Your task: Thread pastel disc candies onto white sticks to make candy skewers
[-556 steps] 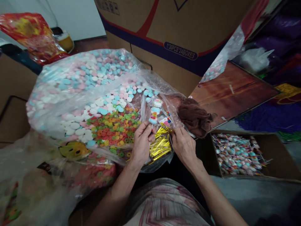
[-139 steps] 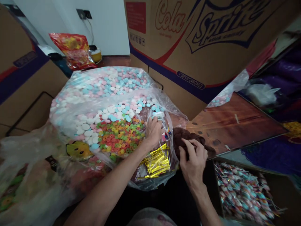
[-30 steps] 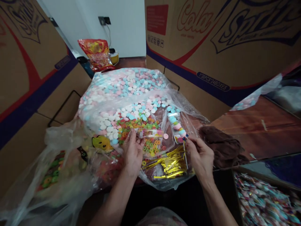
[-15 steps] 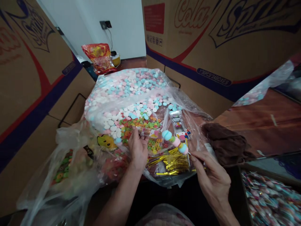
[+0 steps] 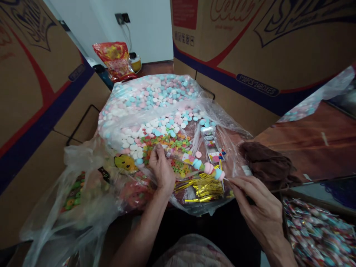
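Both forearms bare, no sleeves in view. Left hand [image 5: 162,170] & right hand [image 5: 258,209]: no gloves, no rings, no watch, nails short. Lap at btm edge: light fabric [image 5: 191,256] w/ reddish streak print, blurred.

Big brown boxes [image 5: 250,40] stand close all around. They have red and blue stripes and large curly letters. One box wall [image 5: 33,85] rises on the left side, and another fills the top and right. Far back, between the boxes, there is a white wall [image 5: 150,26] with a dark plug socket [image 5: 122,17] and a thin wire hanging down. The floor [image 5: 155,68] below that wall is dark reddish brown. A red and yellow bag [image 5: 114,59] sits back there on the floor, with a small yellow tub [image 5: 135,63] next to it. On the right, a brown wood board [image 5: 311,148] lies flat. The light is soft and even.
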Demonstrator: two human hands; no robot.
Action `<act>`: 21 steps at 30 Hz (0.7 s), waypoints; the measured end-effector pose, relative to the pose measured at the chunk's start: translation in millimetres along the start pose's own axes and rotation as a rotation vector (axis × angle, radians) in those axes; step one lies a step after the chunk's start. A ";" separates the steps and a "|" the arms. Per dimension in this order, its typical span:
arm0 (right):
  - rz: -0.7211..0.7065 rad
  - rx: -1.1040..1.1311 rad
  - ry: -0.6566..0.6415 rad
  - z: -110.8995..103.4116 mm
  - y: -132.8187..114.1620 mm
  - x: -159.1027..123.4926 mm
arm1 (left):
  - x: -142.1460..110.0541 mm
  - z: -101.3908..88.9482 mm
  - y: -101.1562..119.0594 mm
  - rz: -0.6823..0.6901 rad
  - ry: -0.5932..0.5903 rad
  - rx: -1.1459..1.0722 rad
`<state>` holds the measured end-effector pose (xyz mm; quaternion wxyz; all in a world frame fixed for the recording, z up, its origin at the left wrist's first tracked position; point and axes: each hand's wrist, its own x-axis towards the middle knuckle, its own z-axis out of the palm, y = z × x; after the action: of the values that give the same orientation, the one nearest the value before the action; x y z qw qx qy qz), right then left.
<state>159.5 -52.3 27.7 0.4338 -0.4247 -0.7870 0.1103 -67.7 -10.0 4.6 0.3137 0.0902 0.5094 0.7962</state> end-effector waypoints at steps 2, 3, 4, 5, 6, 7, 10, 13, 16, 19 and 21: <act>0.006 -0.003 0.026 2.1 -2.5 -1.5 | -0.2 -1.4 -3.5 0.071 0.020 0.039; 0.006 -0.011 0.040 3.3 -4.0 -2.5 | -0.7 -2.0 -5.3 0.110 0.031 0.058; 0.006 -0.021 0.053 4.4 -5.5 -3.6 | -1.6 -2.4 -6.8 0.130 0.034 0.078; 0.007 -0.026 0.059 5.4 -7.0 -4.6 | -2.7 -2.6 -8.1 0.138 0.035 0.098; 0.009 -0.021 0.058 6.3 -8.3 -5.5 | -4.1 -2.5 -9.1 0.137 0.036 0.117; 0.016 -0.002 0.048 7.1 -9.4 -6.1 | -5.6 -2.4 -9.8 0.129 0.035 0.132; 0.066 0.104 0.010 10.0 -11.7 -6.9 | -10.5 -1.1 -11.3 0.097 0.015 0.153; 0.126 0.172 0.019 14.1 -12.8 -6.4 | -14.1 0.1 -12.8 0.111 -0.010 0.145; 0.156 0.176 0.023 18.0 -13.7 -5.7 | -16.3 0.4 -14.3 0.123 -0.010 0.136; 0.179 0.160 0.000 20.4 -14.7 -4.4 | -19.1 0.9 -14.7 0.108 0.005 0.135; 0.175 0.153 -0.013 21.4 -14.7 -3.2 | -22.3 2.0 -13.7 0.058 -0.007 0.112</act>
<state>135.3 -59.6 20.9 0.4486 -0.4565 -0.7390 0.2102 -43.7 -17.8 -2.4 0.2868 0.1250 0.5495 0.7747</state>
